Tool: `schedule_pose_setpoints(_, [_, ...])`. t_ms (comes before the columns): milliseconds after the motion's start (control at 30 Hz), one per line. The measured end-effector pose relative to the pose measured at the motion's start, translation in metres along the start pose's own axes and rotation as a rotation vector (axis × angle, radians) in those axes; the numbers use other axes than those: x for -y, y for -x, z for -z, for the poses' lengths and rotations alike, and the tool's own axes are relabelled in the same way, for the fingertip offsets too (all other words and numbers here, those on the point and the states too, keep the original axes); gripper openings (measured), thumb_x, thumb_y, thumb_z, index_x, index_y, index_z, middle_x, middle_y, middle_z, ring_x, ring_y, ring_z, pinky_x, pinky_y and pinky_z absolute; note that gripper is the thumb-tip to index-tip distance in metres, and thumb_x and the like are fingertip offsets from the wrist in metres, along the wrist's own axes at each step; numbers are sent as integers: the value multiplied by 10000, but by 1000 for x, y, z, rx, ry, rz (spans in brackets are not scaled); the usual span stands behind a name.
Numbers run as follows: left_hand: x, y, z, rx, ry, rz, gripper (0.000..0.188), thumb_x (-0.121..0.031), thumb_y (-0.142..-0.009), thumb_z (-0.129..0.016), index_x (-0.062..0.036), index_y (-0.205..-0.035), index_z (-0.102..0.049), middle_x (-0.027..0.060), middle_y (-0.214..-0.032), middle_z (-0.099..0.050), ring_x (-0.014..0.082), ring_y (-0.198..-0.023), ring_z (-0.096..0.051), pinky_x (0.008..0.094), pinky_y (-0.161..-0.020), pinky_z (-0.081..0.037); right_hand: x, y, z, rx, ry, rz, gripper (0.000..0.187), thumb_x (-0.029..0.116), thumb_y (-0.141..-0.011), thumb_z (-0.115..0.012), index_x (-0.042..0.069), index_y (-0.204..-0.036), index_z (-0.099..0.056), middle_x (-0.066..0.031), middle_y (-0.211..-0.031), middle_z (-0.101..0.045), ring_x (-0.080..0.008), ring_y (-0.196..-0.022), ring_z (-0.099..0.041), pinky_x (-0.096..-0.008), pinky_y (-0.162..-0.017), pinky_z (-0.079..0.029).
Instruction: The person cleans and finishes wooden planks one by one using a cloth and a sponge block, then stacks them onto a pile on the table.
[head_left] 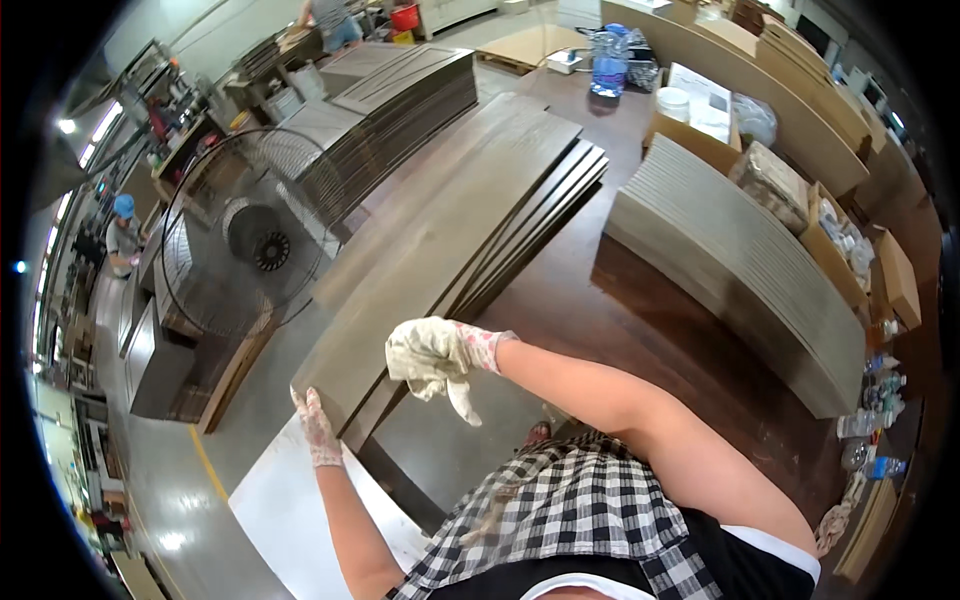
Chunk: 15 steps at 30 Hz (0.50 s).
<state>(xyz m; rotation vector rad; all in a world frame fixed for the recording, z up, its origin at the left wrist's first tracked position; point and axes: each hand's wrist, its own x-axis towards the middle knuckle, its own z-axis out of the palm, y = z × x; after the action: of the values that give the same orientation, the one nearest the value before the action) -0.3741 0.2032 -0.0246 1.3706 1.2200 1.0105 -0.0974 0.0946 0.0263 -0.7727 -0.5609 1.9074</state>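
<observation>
Panel | touching left hand, stretching ahead of it | likely stiff, weighty, slick; best held at opposite long edges | left grip: cannot tell | right hand clutching pale cloth

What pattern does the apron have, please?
The apron is black-and-white checked, clearest in the head view.

Grey-brown panels, off-white cloth, black-and-white checked apron, whitish gloves with pinkish, perhaps floral, pattern

Black-and-white checked apron, pink-patterned gloves
</observation>
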Motion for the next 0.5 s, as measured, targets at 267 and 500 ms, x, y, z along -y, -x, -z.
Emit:
schedule_pose_setpoints(267, [-82,-27,-101,-88,-616,-738,465,-152,-898,-493,35,-1303,-363,184,-1326,-404,288,-1249,-358,363,-1051,-266,-13,76,62,224,-45,55,133,162,-767,-638,59,-746,-556,-59,-621,-514,-152,-529,-486,-268,-464,-409])
schedule_pose_setpoints(500, [-111,-108,-297,337,-639,-697,512,-357,-901,-459,4,-1262,-440,206,-1271,-470,317,-1185,-447,373,-987,-354,-31,166,83,-443,37,398,184,202,-839,-593,59,-951,-620,-39,-798,-605,-145,-682,-547,-292,-624,-460])
